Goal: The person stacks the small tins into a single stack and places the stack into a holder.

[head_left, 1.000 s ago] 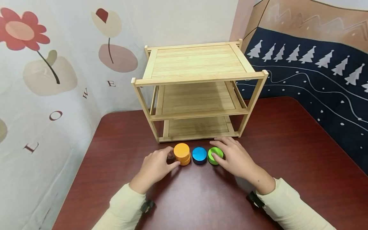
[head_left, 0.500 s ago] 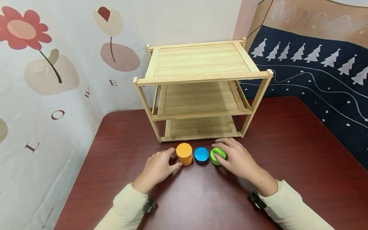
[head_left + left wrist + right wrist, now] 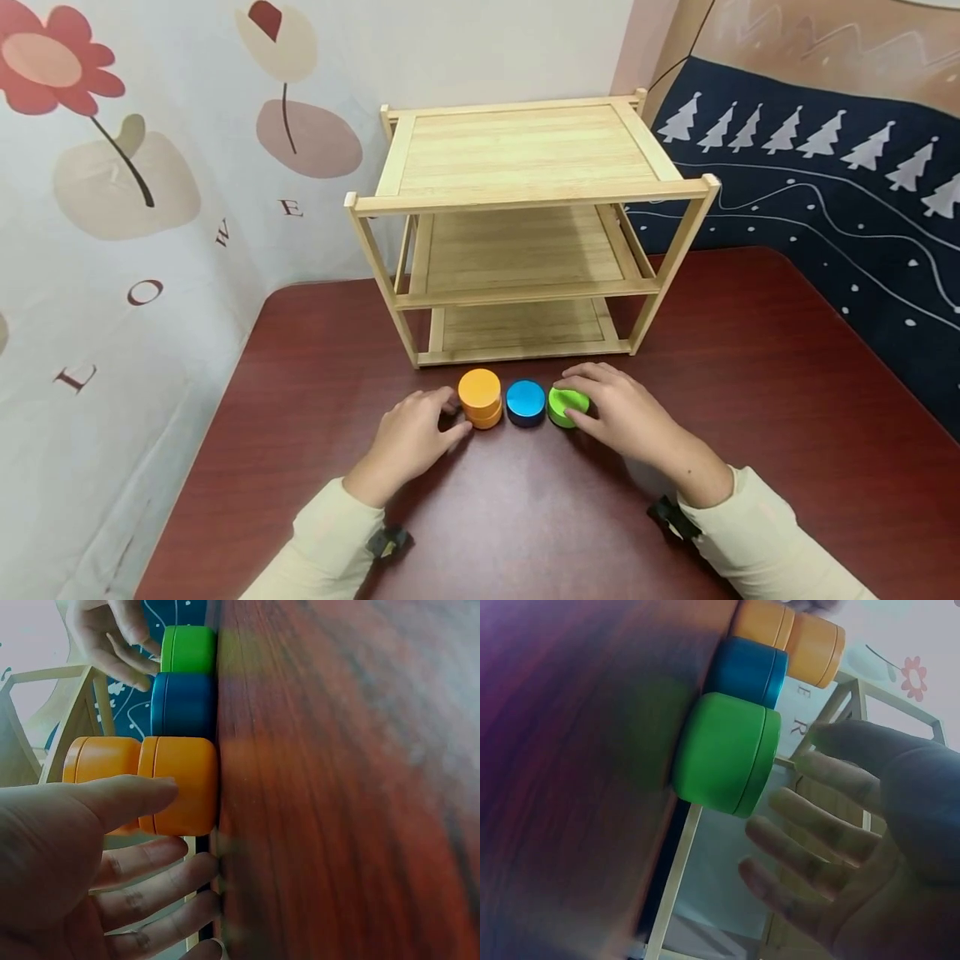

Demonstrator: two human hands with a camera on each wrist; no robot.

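Two orange round tins are stacked in the head view, the upper orange tin (image 3: 479, 388) over the lower orange tin (image 3: 483, 419). Left of the stack is my left hand (image 3: 411, 435), its thumb extended across the lower tin's side in the left wrist view and its fingers loosely spread beyond. A blue tin (image 3: 526, 400) stands between the stack and a green tin (image 3: 562, 402). My right hand (image 3: 630, 417) hovers over the green tin's right side, thumb and fingers apart. In the right wrist view its relaxed fingers (image 3: 810, 832) show beside the green tin, holding nothing.
A three-level wooden shelf (image 3: 532, 197) stands on the red-brown table (image 3: 517, 517), just behind the row of tins. Printed cloth hangs at the left (image 3: 187, 333) and a dark tree-patterned cloth (image 3: 810, 200) at the right.
My right thumb has drawn back from the middle of the green tin's top toward its right edge. The left hand and the tins keep their places; the head view has shifted slightly.
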